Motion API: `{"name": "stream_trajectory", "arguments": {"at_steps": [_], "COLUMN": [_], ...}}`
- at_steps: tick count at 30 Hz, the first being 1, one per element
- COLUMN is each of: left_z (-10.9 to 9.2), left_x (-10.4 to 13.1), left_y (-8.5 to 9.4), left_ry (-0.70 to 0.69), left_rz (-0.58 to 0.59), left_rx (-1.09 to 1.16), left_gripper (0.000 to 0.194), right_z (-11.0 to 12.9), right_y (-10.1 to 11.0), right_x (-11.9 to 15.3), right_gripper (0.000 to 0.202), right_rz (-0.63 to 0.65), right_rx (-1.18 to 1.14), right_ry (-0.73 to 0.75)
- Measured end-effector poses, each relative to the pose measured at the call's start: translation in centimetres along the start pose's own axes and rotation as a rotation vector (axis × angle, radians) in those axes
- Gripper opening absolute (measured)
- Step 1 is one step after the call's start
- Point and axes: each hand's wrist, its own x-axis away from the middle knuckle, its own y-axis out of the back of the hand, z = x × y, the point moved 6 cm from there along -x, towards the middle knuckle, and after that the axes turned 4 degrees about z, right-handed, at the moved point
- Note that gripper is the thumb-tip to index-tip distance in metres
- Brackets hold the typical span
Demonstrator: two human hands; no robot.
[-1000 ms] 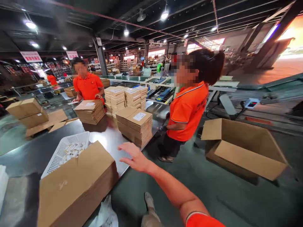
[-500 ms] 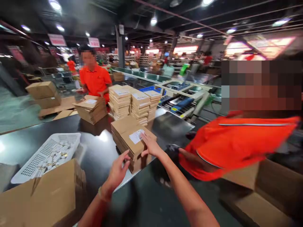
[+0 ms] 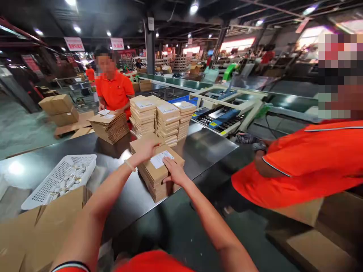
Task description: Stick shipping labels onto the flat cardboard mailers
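A stack of flat brown cardboard boxes [image 3: 154, 181] sits at the near edge of the metal table. On its top box lies a white printed label [image 3: 161, 159]. My right hand [image 3: 174, 172] rests on the top box with its fingers stretched over the label's right edge, the thumb lower along the near side. Across the top of the stack reaches my left hand [image 3: 147, 148], fingers pointing right just beyond the label. Its fingers look extended, slightly blurred, with nothing visible in them; whether they touch the cardboard I cannot tell.
Behind stand piles of pale boxes [image 3: 167, 121] and another cardboard stack [image 3: 109, 128], where a co-worker handles paper. A white basket [image 3: 39, 190] of small packets and an open carton [image 3: 25, 234] are left. A roller conveyor [image 3: 221, 121] lies beyond; another gloved person stands right.
My left hand has moved from the stack's near left corner up and over its top. My right hand stays at the label. The person on the right has shifted further right.
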Motion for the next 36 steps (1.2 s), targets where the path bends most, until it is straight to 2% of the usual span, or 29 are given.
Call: {"name": "stream_trajectory", "arguments": {"at_steps": [2,3,5,7,11,15,17,20,22,24,26,29,32,36], "left_z": [1.7,2.7,4.5,5.9,7.0,6.2,5.6,4.5,4.0,3.7,3.6,3.8,4.3,5.0], "left_x": [1.9,2.6,3.3,3.5,3.9,4.6,5.0,5.6,5.8,5.8,5.7,5.7,5.8,6.0], "left_y": [-5.7,-7.8,-10.8,-12.2,-12.8,-12.3,-12.2,-12.2,-12.1,-11.9,-11.8,-12.0,-12.4,-12.7], "left_ry": [-0.025,-0.027,-0.023,-0.016,-0.005,0.013,0.033,0.041,0.038,0.04,0.04,0.033,0.034,0.022], "left_rz": [0.159,0.201,0.247,0.264,0.279,0.288,0.311,0.373,0.401,0.411,0.413,0.417,0.377,0.332], "left_rx": [0.013,0.013,-0.006,-0.035,-0.068,-0.063,-0.099,-0.179,-0.198,-0.201,-0.2,-0.208,-0.225,-0.247], "left_gripper": [0.043,0.045,0.048,0.05,0.051,0.05,0.051,0.056,0.055,0.053,0.05,0.044,0.037,0.036], "right_z": [0.1,0.1,0.0,-0.2,0.0,0.8,0.8,-0.6,-2.1,-2.9,-2.8,-2.0,-1.3,-1.0], "right_y": [-0.2,-0.3,-0.5,-0.6,-0.8,-1.1,-0.5,2.2,4.7,6.7,7.2,4.8,2.1,1.6], "right_x": [-0.1,-0.1,0.0,0.2,1.0,2.6,3.4,3.6,2.4,0.3,-2.2,-5.0,-5.5,-5.2], "right_gripper": [0.126,0.123,0.12,0.119,0.112,0.101,0.087,0.052,0.05,0.059,0.069,0.072,0.07,0.071], "right_rz": [-0.008,-0.013,-0.022,-0.035,-0.099,-0.197,-0.268,-0.375,-0.442,-0.477,-0.422,-0.165,0.052,0.109], "right_rx": [-0.014,-0.019,-0.025,-0.024,-0.008,0.007,-0.043,-0.183,-0.226,-0.217,-0.201,-0.173,-0.126,-0.1], "right_ry": [0.005,0.012,0.028,0.04,0.04,0.012,0.012,-0.042,-0.114,-0.14,-0.105,-0.086,-0.115,-0.144]}}
